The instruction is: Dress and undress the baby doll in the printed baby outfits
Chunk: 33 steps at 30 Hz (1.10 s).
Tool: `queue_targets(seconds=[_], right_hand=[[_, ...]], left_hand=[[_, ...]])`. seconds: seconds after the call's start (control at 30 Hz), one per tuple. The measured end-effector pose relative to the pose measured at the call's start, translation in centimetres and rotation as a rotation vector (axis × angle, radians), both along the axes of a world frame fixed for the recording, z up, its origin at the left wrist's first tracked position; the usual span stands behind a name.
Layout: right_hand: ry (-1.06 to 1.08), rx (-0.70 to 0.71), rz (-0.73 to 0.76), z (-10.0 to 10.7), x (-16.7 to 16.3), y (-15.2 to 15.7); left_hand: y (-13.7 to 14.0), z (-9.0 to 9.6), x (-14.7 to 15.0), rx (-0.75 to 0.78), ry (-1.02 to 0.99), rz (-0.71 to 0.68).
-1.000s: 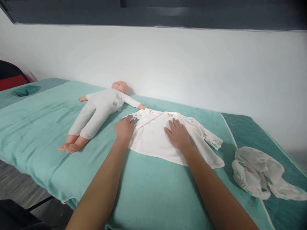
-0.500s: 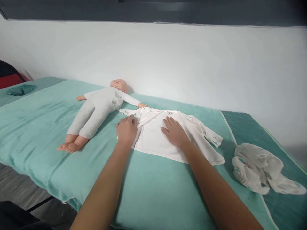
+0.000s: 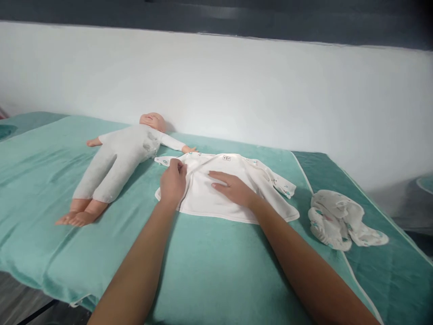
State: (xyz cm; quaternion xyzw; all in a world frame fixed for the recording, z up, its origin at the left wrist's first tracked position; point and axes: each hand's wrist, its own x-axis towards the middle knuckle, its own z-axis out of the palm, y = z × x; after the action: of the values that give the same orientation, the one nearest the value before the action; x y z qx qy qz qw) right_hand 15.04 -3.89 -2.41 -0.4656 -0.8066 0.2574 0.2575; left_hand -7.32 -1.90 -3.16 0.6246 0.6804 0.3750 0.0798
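Note:
A small white baby shirt [image 3: 206,203] lies spread on the green bed cover, its patterned sleeves stretched out to both sides. At its left front edge, my left hand [image 3: 173,183] has its fingers curled together in a pinch on the fabric, with the fingertips partly hidden. My right hand [image 3: 233,188] rests over the middle of the shirt, fingers extended and holding nothing. To the left a baby doll [image 3: 126,144] with a white cloth body lies on its back. One of its hands reaches close to the shirt's upper left sleeve.
A crumpled white patterned baby garment [image 3: 333,216] sits on the right, by the seam with a darker green section. The green cover [image 3: 216,271] spreads over the whole bed. Behind it rises a white wall [image 3: 237,90].
My left fingers have closed into a pinch at the shirt's edge. My right hand has turned and slid leftward across the shirt front. The view has shifted to the right.

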Motion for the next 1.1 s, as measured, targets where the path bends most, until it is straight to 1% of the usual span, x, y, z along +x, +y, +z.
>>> queue_targets(seconds=[0.07,0.13,0.17,0.2,0.23,0.27,0.3,0.33,0.37,0.4,0.43,0.47,0.5,0.53,0.57,0.7,0.77,0.8,0.83,0.87,0.93,0.97,1.03,1.1], right_hand=[[0.155,0.035,-0.202,1.0,2.2,0.0],[0.177,0.120,-0.457,1.8,5.7,0.0],[0.107,0.145,-0.593,2.0,7.7,0.0],[-0.013,0.165,-0.730,2.0,9.7,-0.1],[-0.174,0.140,-0.837,1.9,11.7,-0.3],[-0.323,0.075,-0.926,1.7,13.5,-0.5],[-0.442,-0.022,-0.984,1.4,15.0,-0.7],[-0.521,-0.130,-1.008,1.0,16.2,-0.9],[-0.573,-0.225,-0.995,0.7,17.1,-1.1],[-0.600,-0.293,-0.951,0.4,17.6,-1.2],[-0.610,-0.325,-0.890,0.2,17.9,-1.3],[-0.608,-0.321,-0.830,0.1,18.0,-1.3],[-0.596,-0.286,-0.789,0.0,18.1,-1.3],[-0.569,-0.236,-0.786,0.0,18.1,-1.2],[-0.523,-0.176,-0.827,0.1,18.2,-1.1],[-0.266,0.134,-1.150,0.2,18.9,-0.5],[-0.192,0.288,-1.230,0.1,18.9,-0.4],[-0.170,0.346,-1.229,-0.1,18.6,-0.3],[-0.148,0.388,-1.199,-0.3,18.1,-0.3],[-0.124,0.414,-1.138,-0.4,17.4,-0.2],[-0.077,0.418,-0.946,-0.7,15.6,-0.2],[-0.060,0.387,-0.852,-0.8,14.7,-0.1],[-0.059,0.243,-0.713,-1.0,13.0,-0.1],[-0.096,0.078,-0.645,-1.0,12.0,-0.1]], left_hand=[[0.4,-0.1,-0.2,0.038,-0.074,0.016],[0.7,-0.2,-0.4,0.083,-0.113,0.012],[0.7,-0.3,-0.5,0.108,-0.117,0.007],[0.7,-0.3,-0.5,0.132,-0.113,0.002],[0.7,-0.3,-0.6,0.154,-0.104,-0.003],[0.6,-0.3,-0.6,0.169,-0.094,-0.007],[0.6,-0.3,-0.6,0.178,-0.086,-0.012],[0.6,-0.3,-0.6,0.183,-0.082,-0.017],[0.5,-0.3,-0.6,0.187,-0.079,-0.020],[0.5,-0.3,-0.6,0.190,-0.077,-0.021],[0.5,-0.3,-0.6,0.191,-0.076,-0.021],[0.5,-0.3,-0.7,0.190,-0.075,-0.018],[0.6,-0.3,-0.7,0.188,-0.075,-0.015],[0.6,-0.4,-0.8,0.185,-0.074,-0.011],[0.7,-0.4,-0.9,0.181,-0.073,-0.008],[0.8,-0.5,-1.0,0.162,-0.076,0.001],[0.9,-0.5,-0.9,0.152,-0.073,0.005],[0.9,-0.5,-0.9,0.150,-0.066,0.004],[0.9,-0.4,-0.9,0.151,-0.057,0.002],[0.9,-0.4,-0.8,0.153,-0.046,-0.001],[0.8,-0.3,-0.8,0.153,-0.029,-0.002],[0.8,-0.3,-0.7,0.149,-0.026,0.001],[0.7,-0.2,-0.7,0.138,-0.029,0.008],[0.7,-0.2,-0.7,0.129,-0.033,0.011]])
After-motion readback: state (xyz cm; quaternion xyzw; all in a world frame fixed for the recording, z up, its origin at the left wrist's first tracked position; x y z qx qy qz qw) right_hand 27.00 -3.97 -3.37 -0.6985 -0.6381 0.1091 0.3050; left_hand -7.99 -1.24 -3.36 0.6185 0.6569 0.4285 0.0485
